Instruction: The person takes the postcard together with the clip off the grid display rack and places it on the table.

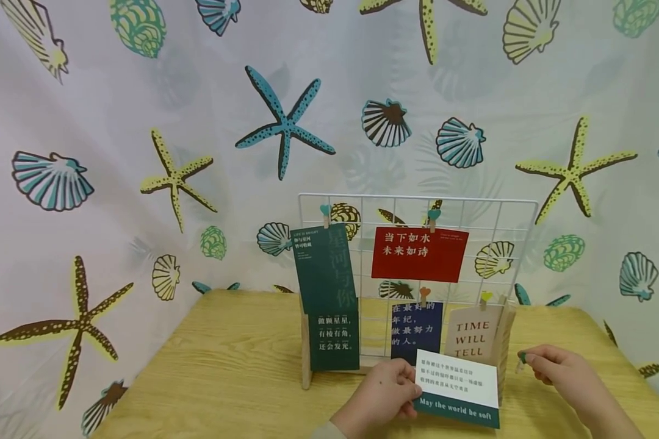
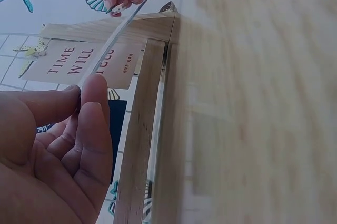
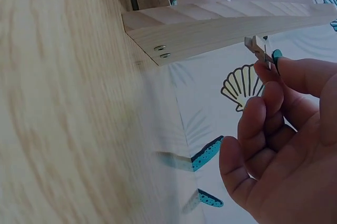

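Right now my left hand [image 1: 381,390] pinches the white card [image 1: 458,387] by its left edge, thumb on top and fingers curled beneath, holding it low in front of the wire grid [image 1: 417,268] at about 6 o'clock from the red card [image 1: 419,253]; my right hand [image 1: 560,372] pinches a small wooden clip [image 1: 521,361] with a green top between thumb and forefinger, out at 3 o'clock from the white card and apart from it.

To do this well, I judge I should raise the white card flat against a free stretch of wire, keep it level with my left hand, and squeeze the clip wide before sliding it over both card edge and wire; the beige card [image 1: 472,338] reading TIME WILL TELL sits just behind, so I would mind not to knock its yellow peg [image 1: 486,297]; a slow release should stop the card from tilting.

Some things I cannot settle; whether the clip's mouth is squeezed apart or at rest is too small to tell in the head view and only partly shown at the right wrist; the white card's lower right corner is nearly cut off by the picture's bottom edge; both wrist views show the table [image 1: 225,366] as a blur; the navy card [image 1: 414,332] is partly covered by the white one.
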A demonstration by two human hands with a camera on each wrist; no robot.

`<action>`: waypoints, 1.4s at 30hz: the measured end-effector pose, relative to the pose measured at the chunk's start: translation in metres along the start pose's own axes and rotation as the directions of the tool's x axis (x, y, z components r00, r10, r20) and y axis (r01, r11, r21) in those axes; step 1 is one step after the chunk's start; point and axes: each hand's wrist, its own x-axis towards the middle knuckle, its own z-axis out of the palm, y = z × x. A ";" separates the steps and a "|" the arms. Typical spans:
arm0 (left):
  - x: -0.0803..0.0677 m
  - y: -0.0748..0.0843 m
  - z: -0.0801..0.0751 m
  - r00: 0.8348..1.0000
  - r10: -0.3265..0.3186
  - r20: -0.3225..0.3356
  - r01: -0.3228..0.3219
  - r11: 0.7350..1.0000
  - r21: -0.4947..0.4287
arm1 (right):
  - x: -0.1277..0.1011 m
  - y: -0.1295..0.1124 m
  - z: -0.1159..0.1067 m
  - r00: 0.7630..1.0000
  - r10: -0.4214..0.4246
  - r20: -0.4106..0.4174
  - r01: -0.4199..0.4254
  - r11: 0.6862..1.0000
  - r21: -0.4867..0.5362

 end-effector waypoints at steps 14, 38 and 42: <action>0.003 -0.005 -0.004 1.000 0.000 0.016 0.000 1.000 0.015 | 0.005 0.013 0.010 0.999 0.004 0.052 -0.005 1.000 0.023; 0.001 -0.015 -0.004 0.996 -0.028 0.087 0.020 0.996 0.091 | 0.005 0.028 0.012 0.991 0.002 0.131 -0.002 1.000 -0.003; 0.000 -0.015 -0.004 0.994 -0.031 0.105 0.023 0.997 0.073 | 0.006 0.027 0.012 0.991 0.009 0.133 -0.008 1.000 -0.005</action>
